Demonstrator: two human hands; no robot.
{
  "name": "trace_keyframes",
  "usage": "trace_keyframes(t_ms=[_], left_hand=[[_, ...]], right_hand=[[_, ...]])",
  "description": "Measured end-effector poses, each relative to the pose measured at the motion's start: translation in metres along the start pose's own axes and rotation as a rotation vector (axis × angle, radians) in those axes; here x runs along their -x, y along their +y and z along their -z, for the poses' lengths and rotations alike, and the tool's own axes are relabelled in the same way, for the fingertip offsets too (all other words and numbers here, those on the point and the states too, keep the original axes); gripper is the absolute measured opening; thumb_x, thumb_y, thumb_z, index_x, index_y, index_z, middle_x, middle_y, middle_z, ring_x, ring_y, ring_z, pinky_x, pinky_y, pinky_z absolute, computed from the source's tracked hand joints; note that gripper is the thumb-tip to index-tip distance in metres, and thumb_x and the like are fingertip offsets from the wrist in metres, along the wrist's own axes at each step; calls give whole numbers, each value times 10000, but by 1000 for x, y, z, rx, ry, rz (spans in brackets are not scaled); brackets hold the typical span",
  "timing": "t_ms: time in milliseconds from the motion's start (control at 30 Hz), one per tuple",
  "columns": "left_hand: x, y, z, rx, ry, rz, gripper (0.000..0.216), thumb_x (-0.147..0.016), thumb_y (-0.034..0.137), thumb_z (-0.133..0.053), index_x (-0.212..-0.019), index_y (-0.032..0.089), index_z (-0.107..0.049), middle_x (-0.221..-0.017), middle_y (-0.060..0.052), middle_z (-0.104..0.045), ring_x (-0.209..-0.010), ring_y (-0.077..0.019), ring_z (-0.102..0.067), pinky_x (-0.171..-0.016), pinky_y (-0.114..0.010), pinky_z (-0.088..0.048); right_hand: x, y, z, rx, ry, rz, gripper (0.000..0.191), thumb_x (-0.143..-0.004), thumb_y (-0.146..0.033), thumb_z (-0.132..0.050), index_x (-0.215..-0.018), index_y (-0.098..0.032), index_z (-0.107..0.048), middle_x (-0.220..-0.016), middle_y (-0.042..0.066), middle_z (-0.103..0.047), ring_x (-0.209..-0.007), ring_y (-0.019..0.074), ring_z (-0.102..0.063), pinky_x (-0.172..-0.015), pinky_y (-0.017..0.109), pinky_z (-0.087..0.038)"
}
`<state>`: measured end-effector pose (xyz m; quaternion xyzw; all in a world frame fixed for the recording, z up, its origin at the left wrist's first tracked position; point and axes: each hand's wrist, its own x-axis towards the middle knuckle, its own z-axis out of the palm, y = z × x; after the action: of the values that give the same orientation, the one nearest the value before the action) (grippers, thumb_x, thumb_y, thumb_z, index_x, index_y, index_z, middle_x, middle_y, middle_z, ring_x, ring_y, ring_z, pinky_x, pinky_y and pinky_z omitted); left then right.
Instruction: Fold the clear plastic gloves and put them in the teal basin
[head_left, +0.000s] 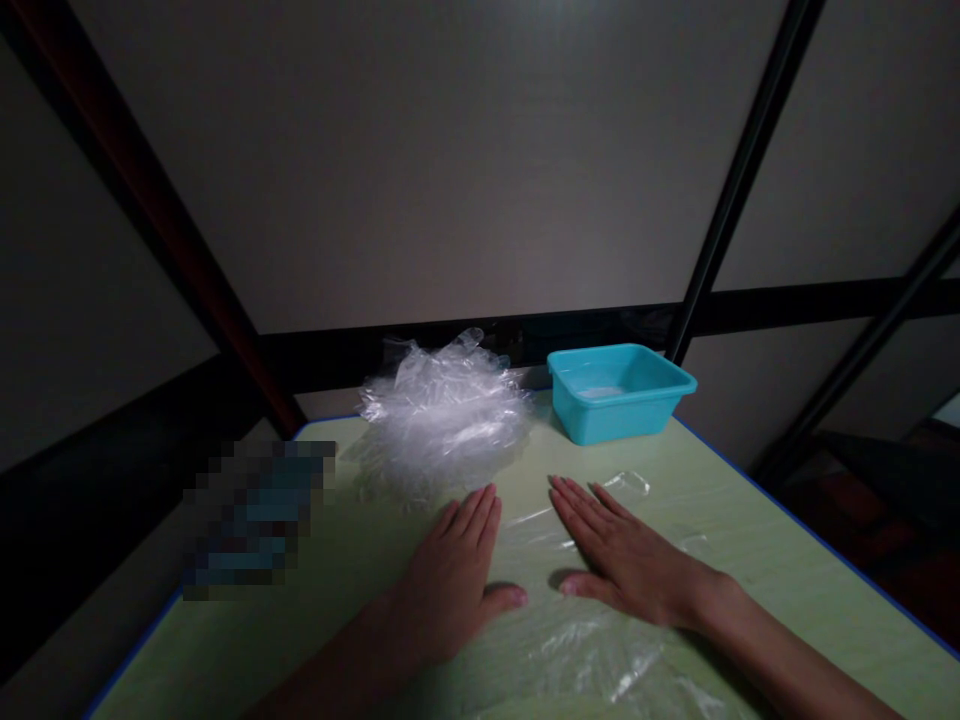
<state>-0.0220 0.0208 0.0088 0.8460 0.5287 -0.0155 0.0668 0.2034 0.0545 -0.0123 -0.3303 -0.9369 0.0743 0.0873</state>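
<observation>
A thin, clear plastic glove (559, 640) is spread over the table in front of me, its outline hard to make out. My left hand (457, 575) lies flat near its left side, fingers straight and thumb pointing right. On the other side, my right hand (619, 555) is also stretched out flat over the clear film, with one transparent finger-like tip showing beyond it. Neither hand grips anything. Just past my left fingertips is a heaped pile of clear plastic gloves (450, 410), crumpled and shiny.
At the table's back right stands a turquoise plastic basin (619, 410) with something whitish inside. A blurred-out bluish item (259, 520) lies at the left edge. The pale green table (787, 620) has blue edging, and a panelled wall (480, 180) rises right behind it.
</observation>
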Motion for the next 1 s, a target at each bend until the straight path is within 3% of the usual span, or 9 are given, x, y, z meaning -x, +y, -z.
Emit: trace_keyframes(t_ms=[133,267,400,567,833,1000], left_hand=[[1,-7,11,-3,-51,28,759,-751,488,-527,-1300,13,-307,-1384,-219,-233,-1284,-305,-190,-1025,-436,-198],[-2,-13,17,44,68,-34,593,-743,352,-573,-1245,97,-389,-1334,-168,-374,-1226,-284,-331,-989,-391,-268],[-8,-12,14,102,141,-98,323,-745,222,-542,-1064,194,-508,-1070,-65,-559,-1008,-231,-505,-860,-337,-386],[-14,-13,9,111,203,-96,274,-737,89,-458,-971,206,-538,-962,-41,-578,-918,-201,-530,-810,-300,-399],[-21,-25,4,241,302,-7,186,-771,110,-437,-897,173,-558,-877,-37,-591,-811,-176,-566,-719,-261,-433],[-20,-23,4,249,333,-45,293,-730,45,-415,-945,167,-571,-932,-49,-595,-888,-179,-556,-803,-276,-421]], right_hand=[[0,4,6,30,-14,-56,795,-818,-596,-325,-1366,-39,-176,-1403,209,-141,-1297,303,-125,-1035,506,-164],[-4,3,17,-10,22,-4,720,-816,-537,-416,-1364,-110,-225,-1392,163,-268,-1273,287,-243,-1031,471,-208],[-7,0,28,-16,41,27,518,-793,-294,-495,-1280,-158,-384,-1151,104,-546,-1062,236,-492,-949,388,-348],[-8,3,26,39,82,-9,376,-757,-123,-425,-1119,-169,-516,-909,79,-613,-854,213,-564,-786,347,-433],[-11,14,14,-215,278,-177,246,-837,-196,-386,-1040,-171,-523,-943,71,-630,-823,184,-594,-714,302,-462],[-10,14,19,-227,316,-90,273,-802,-280,-471,-1041,-170,-543,-960,61,-635,-895,205,-568,-805,347,-419]])
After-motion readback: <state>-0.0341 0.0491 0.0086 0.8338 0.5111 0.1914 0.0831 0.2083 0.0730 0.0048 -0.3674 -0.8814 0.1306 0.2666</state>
